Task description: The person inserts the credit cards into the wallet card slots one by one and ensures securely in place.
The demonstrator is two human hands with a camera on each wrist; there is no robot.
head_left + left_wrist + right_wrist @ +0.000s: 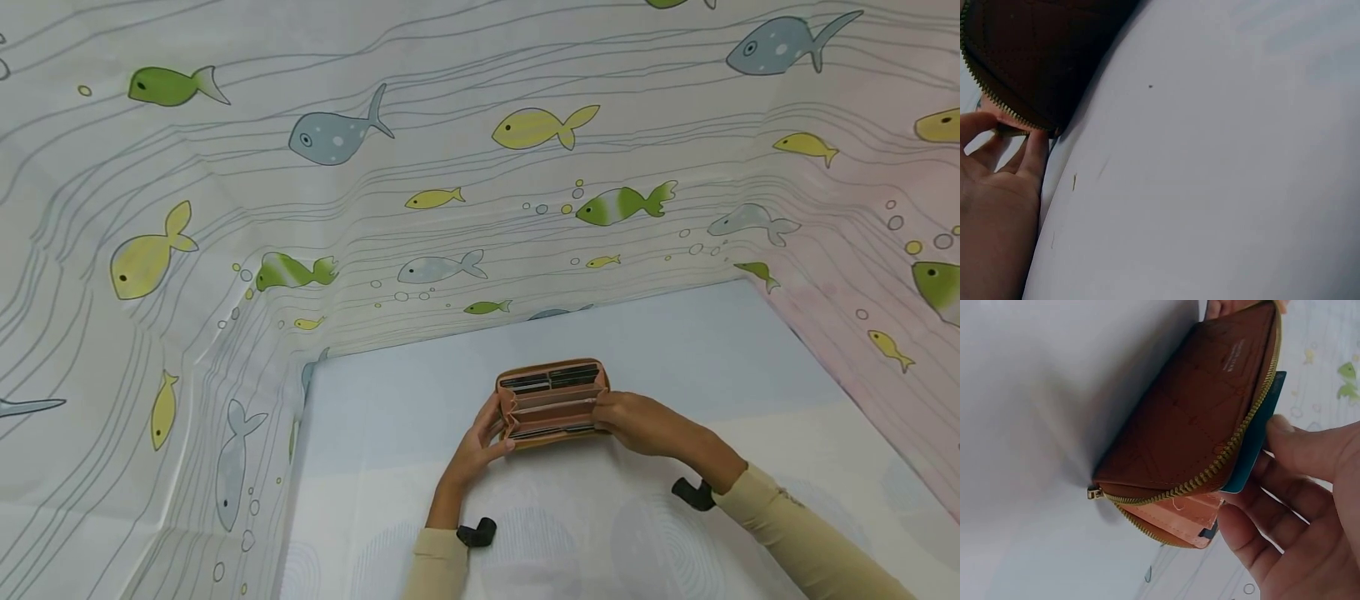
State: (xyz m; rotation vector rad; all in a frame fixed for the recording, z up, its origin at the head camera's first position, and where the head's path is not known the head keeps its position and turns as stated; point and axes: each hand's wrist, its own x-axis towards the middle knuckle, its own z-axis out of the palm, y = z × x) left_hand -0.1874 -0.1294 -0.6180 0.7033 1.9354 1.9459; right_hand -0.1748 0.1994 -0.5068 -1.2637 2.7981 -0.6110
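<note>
A brown zip-around wallet (552, 400) stands open on the pale table (660, 342), with dark cards in its slots. My left hand (491, 435) grips its left end, fingers curled at the zipper edge (1016, 119). My right hand (611, 414) is at the wallet's right end. In the right wrist view the thumb and fingers (1291, 434) pinch a teal card (1254, 444) that sticks out from between the wallet's (1197, 419) layers. The pink lining (1179, 519) shows below the gold zipper.
Fish-patterned cloth (450, 167) hangs as walls behind and on both sides of the table. Black wrist mounts (477, 532) (693, 493) show on both cream sleeves. Bare tabletop lies all round the wallet.
</note>
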